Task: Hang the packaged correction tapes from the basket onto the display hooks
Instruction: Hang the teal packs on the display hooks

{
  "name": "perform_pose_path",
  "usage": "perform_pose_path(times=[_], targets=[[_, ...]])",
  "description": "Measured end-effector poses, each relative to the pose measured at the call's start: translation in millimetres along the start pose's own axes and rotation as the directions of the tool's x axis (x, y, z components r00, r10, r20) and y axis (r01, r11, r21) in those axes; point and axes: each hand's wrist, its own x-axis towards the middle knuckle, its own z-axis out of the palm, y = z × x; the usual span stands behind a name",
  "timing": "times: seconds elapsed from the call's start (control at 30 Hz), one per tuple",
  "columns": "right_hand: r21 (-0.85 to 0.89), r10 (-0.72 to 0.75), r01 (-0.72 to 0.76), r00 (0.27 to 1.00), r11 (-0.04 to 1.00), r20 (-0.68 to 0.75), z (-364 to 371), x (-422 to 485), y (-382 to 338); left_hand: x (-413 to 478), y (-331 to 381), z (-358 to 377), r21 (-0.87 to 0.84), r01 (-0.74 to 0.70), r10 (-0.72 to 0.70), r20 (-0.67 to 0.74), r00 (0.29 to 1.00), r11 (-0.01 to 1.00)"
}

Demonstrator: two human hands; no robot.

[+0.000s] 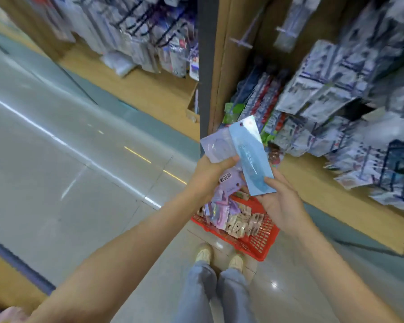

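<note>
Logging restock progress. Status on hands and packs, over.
Left hand grips lavender packs. Right hand holds blue pack, not yet hung. Red basket holds more. Bare hooks above, unobstructed.

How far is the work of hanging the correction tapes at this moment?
Done: unclear. Many hanging packages are on the display, but they are too blurred to identify. In hand: the left hand grips purple packages and the right hand holds a blue package, both above the basket. Left: the basket holds many more packages, and some hooks are bare.
</note>
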Motion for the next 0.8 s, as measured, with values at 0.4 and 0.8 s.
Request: perform_pose_path(times=[0.4, 0.8], targets=[[-0.071, -0.339, 0.335, 0.939, 0.94, -0.061, 0, -150, -111, -142, 91, 118, 0.264, -0.373, 0.31, 0.251, 0.917, 0.889], [-0.753, -0.826, 0.506, 0.557, 0.42, -0.087, -119, -325, -149, -274, 30, 289, 0.278, -0.511, 0.299, 0.554, 0.777, 0.814]])
